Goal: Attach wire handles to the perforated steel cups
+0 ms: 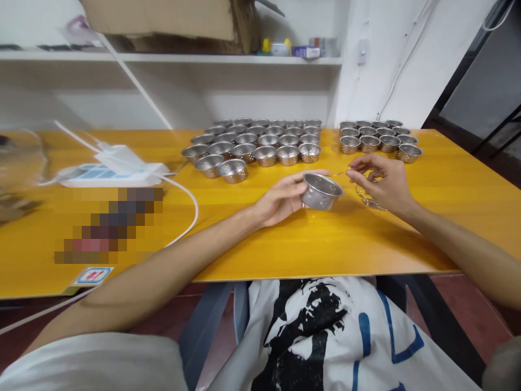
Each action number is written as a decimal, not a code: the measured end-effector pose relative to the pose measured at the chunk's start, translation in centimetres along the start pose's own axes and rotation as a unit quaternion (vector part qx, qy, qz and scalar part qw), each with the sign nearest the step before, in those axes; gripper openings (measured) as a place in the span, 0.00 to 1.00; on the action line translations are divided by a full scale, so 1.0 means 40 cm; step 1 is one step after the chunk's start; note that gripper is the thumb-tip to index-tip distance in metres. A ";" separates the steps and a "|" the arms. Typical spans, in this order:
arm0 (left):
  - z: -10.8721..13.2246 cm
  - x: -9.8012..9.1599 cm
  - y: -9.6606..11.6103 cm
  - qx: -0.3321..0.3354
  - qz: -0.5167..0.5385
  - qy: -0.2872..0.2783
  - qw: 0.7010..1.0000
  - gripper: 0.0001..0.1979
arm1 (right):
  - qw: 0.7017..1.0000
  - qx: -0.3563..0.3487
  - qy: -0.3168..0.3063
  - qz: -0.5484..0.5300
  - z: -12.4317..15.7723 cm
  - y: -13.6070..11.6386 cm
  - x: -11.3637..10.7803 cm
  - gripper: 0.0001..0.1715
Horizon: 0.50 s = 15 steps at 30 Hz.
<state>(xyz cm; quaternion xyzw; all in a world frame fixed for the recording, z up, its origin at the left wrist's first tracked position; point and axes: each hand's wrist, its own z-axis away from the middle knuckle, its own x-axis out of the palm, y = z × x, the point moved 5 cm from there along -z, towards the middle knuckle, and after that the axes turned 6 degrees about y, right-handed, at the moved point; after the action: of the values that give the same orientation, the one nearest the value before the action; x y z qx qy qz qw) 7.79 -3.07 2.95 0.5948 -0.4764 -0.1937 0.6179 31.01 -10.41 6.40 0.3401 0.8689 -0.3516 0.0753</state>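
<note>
We see the left hand near the middle of the yellow wooden desk. Its fingers are clamped around the side of a small perforated steel cup. The cup is held mouth up and slightly tilted; we cannot tell whether its base touches the desk.

At 3 o'clock from the cup, the right hand has thumb and forefinger pinched together on a thin metal wire. The wire's free end reaches the cup's rim at about 1 o'clock. Below that hand, at 4 o'clock from the cup, a small heap of bent wire loops lies on the desk.

At 11 o'clock from the cup, a large cluster of matching steel cups stands in close rows, mouths up. At 1 o'clock, a smaller cluster of the same cups stands well apart from the large one.

Far out at 9 o'clock we see a white power strip with a white cable curving across the desk. Beyond the desk, at 12 o'clock, a white wall shelf carries a brown cardboard box.
</note>
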 end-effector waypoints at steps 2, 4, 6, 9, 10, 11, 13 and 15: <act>0.001 -0.002 0.001 0.031 -0.042 0.014 0.999 0.35 | 1.000 0.007 0.020 -0.014 0.001 0.002 -0.004 0.14; 0.001 -0.002 0.000 0.049 -0.071 0.015 0.996 0.36 | 0.999 0.011 0.022 -0.047 0.004 -0.002 -0.002 0.14; 0.001 -0.001 -0.005 0.049 -0.087 0.010 0.995 0.35 | 0.996 0.013 0.014 -0.082 0.006 -0.012 0.004 0.13; 0.000 -0.002 -0.009 0.038 -0.091 0.012 0.995 0.32 | 0.997 -0.006 0.024 -0.079 0.007 -0.035 0.003 0.11; 0.000 -0.003 -0.010 0.036 -0.089 0.014 0.995 0.32 | 0.997 -0.027 0.039 -0.055 0.006 -0.044 -0.003 0.10; 0.000 -0.004 -0.010 0.034 -0.088 0.016 0.995 0.31 | 0.997 -0.056 0.055 -0.022 0.005 -0.053 -0.010 0.08; 0.000 -0.006 -0.012 0.028 -0.088 0.017 0.996 0.32 | 0.986 -0.132 0.088 0.043 0.003 -0.070 -0.027 0.09; 0.000 -0.006 -0.014 0.020 -0.089 0.015 0.996 0.32 | 0.970 -0.201 0.111 0.084 0.001 -0.079 -0.042 0.14</act>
<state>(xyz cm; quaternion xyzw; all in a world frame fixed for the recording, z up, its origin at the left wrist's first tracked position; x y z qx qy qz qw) 7.87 -3.00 2.35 0.6497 -0.4158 -0.2293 0.5936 30.25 -12.99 8.75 0.4261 0.8932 -0.1224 0.0748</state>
